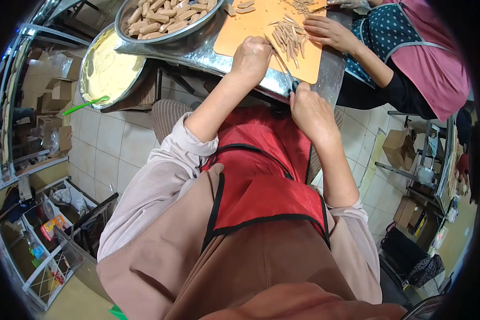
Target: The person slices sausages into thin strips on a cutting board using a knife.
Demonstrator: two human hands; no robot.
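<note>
My right hand [310, 109] is closed around the black handle of a knife [286, 69], whose blade points up and left over the orange cutting board [240, 40]. At the board's front edge, my left hand [252, 57] has its fingers closed near the blade's far end; what they hold is hidden. Thin cut strips [289, 38] lie in a pile just beyond the blade. A few uncut light-brown pieces [245, 8] rest on the board's far left part.
A metal bowl of light-brown pieces [170, 16] stands left of the board. Below it is a tub of pale yellow cream [109, 66] with a green-handled utensil [85, 105]. A co-worker's hand [330, 33] rests near the strips at the right, beside small chopped bits [302, 5].
</note>
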